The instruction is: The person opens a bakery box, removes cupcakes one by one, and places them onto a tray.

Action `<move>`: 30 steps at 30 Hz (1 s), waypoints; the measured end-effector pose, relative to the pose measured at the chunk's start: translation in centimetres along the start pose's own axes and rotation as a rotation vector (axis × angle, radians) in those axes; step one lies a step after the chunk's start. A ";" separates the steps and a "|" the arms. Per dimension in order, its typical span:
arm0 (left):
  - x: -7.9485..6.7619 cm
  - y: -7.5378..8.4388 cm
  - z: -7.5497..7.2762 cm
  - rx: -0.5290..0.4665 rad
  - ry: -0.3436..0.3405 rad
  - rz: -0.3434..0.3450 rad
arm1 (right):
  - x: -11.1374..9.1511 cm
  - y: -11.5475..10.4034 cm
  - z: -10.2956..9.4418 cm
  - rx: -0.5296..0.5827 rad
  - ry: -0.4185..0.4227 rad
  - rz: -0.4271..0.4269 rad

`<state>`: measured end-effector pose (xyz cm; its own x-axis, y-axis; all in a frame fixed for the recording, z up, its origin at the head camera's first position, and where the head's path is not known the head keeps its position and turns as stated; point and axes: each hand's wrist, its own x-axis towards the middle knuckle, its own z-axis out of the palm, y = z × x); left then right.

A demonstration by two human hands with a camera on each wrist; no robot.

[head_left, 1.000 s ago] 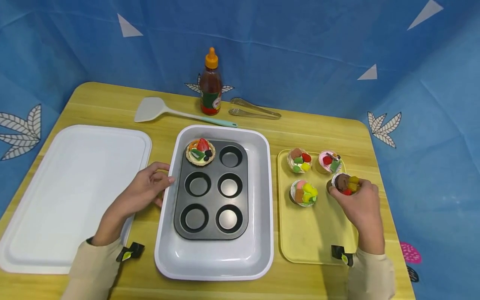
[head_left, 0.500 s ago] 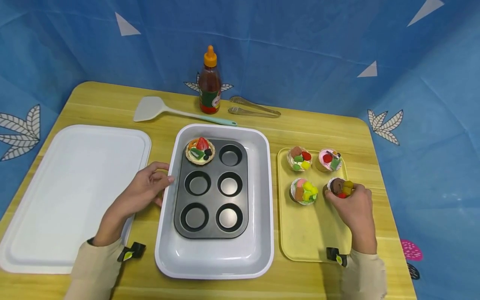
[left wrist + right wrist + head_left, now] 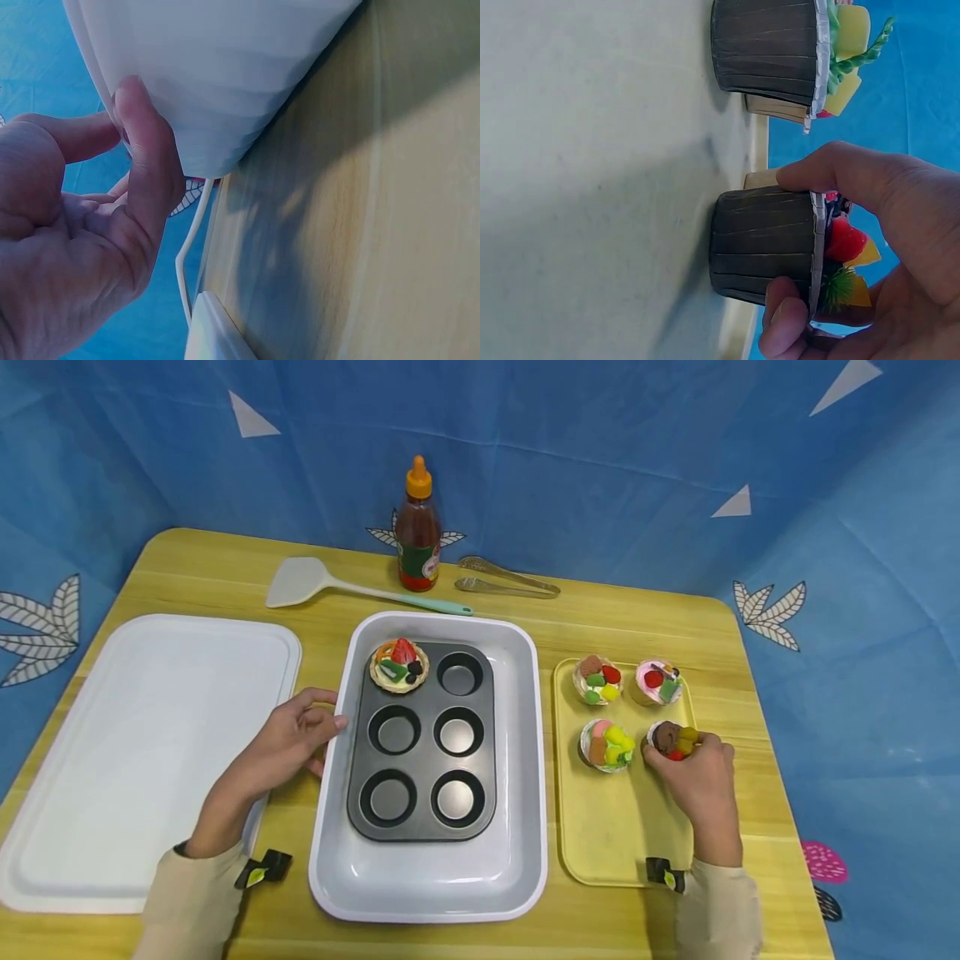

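Note:
My left hand [image 3: 288, 743] pinches the left rim of a deep white pan [image 3: 517, 852], thumb over the edge and a finger against the outer wall in the left wrist view. Inside the pan lies a dark muffin tin [image 3: 422, 822], with a fruit tart [image 3: 400, 666] in its far left cup. My right hand [image 3: 701, 785] grips a chocolate-topped cupcake [image 3: 761, 244] by the sides of its dark paper cup, low over the yellow tray [image 3: 626, 852]. Three other cupcakes are on that tray: one with yellow topping [image 3: 607, 745], one with brown and red pieces [image 3: 597, 681], one pink-topped [image 3: 658, 682].
A white tray [image 3: 165, 760] lies at the left. Behind the pan are a spatula [image 3: 300, 582], a sauce bottle [image 3: 418, 539] and metal tongs [image 3: 506, 578]. A blue patterned cloth [image 3: 600, 460] hangs behind the wooden table [image 3: 637, 618].
My right hand has moved a little left with the chocolate-topped cupcake, closer to the yellow-topped one. The left hand stays at the pan's rim.

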<state>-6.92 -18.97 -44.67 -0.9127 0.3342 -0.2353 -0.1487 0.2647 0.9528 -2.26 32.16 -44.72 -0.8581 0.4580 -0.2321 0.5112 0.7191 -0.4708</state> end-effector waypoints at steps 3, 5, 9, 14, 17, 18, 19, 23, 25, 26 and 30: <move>-0.1 0.0 0.0 -0.002 0.004 -0.004 | 0.0 0.0 0.1 0.006 0.004 -0.011; 0.0 0.0 -0.1 -0.004 0.004 -0.002 | 0.0 -0.1 0.1 0.006 0.000 -0.008; 0.1 -0.1 0.0 -0.008 0.003 0.000 | 0.0 -0.1 0.1 0.003 -0.005 -0.001; 0.2 -0.3 0.0 -0.010 0.005 0.003 | 0.0 -0.1 0.0 0.000 -0.008 0.000; 0.2 -0.4 0.1 -0.019 0.005 0.009 | 0.0 -0.1 0.0 -0.004 -0.014 -0.002; 0.2 -0.4 0.1 -0.022 0.005 0.010 | 0.0 -0.1 0.0 -0.006 -0.017 -0.002; 0.2 -0.4 0.1 -0.024 0.006 0.012 | 0.0 -0.1 -0.1 -0.007 -0.021 -0.002; 0.3 -0.6 0.2 -0.024 0.006 0.011 | 0.0 -0.1 -0.2 -0.018 -0.046 0.005; 0.3 -0.6 0.1 -0.024 0.007 0.009 | 0.0 -0.1 -0.2 -0.023 -0.058 0.007; 0.3 -0.6 0.1 -0.023 0.007 0.007 | 0.0 0.0 -0.2 -0.027 -0.062 0.007; 0.3 -0.7 0.0 -0.018 0.007 0.001 | -0.1 0.0 -0.3 -0.037 -0.074 0.003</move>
<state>-7.12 -18.99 -45.38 -0.9153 0.3284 -0.2333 -0.1548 0.2478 0.9564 -2.09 32.29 -44.41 -0.8573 0.4210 -0.2962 0.5137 0.7372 -0.4389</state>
